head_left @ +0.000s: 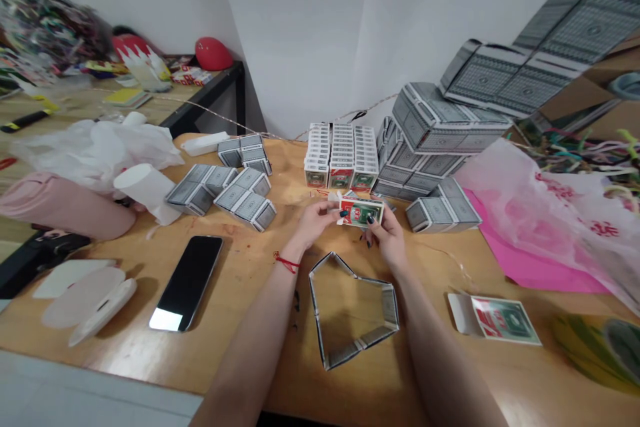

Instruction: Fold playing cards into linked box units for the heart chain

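A red, green and white playing card box (362,212) is held level above the table between my two hands. My left hand (319,219) pinches its left end, where a white flap sticks out. At the other end, my right hand (387,237) grips with the thumb on the printed face and fingers beneath. Between my forearms stands a closed ring of joined card box pieces (318,317), bent into an irregular outline. Just beyond my hands are upright rows of card boxes (341,155). Another card box (506,319) with its flap open lies at the right.
Grey patterned box blocks are stacked high at the right (450,125), with more blocks (245,199) at the left. A phone (187,283), pink bottle (65,205) and white paper roll (146,190) lie left. Pink sheeting (545,213) and a yellow tape roll (595,350) are right.
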### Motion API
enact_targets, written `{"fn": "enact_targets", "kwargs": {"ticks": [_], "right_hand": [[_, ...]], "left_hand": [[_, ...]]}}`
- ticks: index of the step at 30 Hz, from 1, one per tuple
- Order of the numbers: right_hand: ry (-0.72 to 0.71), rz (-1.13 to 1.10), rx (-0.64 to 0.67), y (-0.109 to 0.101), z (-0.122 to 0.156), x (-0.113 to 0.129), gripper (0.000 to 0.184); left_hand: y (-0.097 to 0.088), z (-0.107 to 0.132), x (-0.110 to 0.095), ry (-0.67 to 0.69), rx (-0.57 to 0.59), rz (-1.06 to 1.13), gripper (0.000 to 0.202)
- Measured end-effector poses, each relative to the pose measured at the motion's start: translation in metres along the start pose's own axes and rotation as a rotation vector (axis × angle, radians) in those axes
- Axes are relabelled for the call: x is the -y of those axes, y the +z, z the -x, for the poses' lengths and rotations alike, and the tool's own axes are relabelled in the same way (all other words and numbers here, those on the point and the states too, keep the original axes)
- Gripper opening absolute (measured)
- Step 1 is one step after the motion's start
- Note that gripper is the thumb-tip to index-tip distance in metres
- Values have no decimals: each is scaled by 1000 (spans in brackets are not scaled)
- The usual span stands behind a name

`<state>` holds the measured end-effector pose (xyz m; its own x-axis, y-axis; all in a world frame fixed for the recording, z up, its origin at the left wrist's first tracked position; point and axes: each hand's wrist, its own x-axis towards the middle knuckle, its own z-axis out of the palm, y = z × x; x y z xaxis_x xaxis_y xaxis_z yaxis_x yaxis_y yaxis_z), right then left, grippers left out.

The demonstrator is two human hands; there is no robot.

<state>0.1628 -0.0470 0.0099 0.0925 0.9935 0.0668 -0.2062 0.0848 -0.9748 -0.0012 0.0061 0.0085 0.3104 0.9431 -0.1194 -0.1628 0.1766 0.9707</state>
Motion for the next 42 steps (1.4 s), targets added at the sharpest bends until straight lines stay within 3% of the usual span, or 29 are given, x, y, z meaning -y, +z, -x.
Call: {"fn": "enact_targets", "kwargs": {"ticks": [7, 14, 17, 26, 33, 42], "right_hand": [[36, 36, -14, 1, 2, 2, 54], [-123, 114, 15, 8, 4, 8, 77], [-121, 128, 62, 8, 3, 5, 77], [-142, 159, 40, 5, 0, -7, 60], [-126, 90, 37, 6, 0, -3, 62], [-163, 158, 56, 4, 2, -1, 59]], "left_hand": [[-6, 0, 2, -51, 34, -55, 30], [-10, -2, 3, -103, 90, 34, 28], [-10, -4, 5, -100, 66, 73, 29], [-11, -9, 12, -48, 25, 57, 29], [-11, -8, 11, -69, 37, 37, 31], [-11, -10, 14, -35, 27, 28, 27]]}}
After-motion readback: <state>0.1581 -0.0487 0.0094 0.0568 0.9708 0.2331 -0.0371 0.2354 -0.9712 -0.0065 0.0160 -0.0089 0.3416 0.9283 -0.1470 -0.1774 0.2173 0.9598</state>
